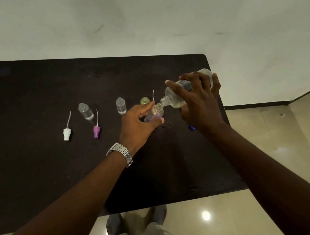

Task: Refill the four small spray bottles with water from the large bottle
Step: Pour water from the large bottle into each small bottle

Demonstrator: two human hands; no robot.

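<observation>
My right hand (199, 101) grips the large clear bottle (175, 98), tipped to the left with its open neck touching the mouth of a small purple-tinted spray bottle (154, 114). My left hand (136, 124) holds that small bottle, tilted, just above the dark table (35, 169). Two small clear bottles (85, 111) (121, 105) stand uncapped to the left, each with some water at the bottom. A small yellowish bottle (144, 100) stands behind my left hand, partly hidden.
A white spray cap (67, 132) and a purple spray cap (96, 130), each with a dip tube, lie on the table at the left. A thin tube (153, 94) shows behind the hands. A blue item (192, 127) peeks out near my right wrist by the table's right edge.
</observation>
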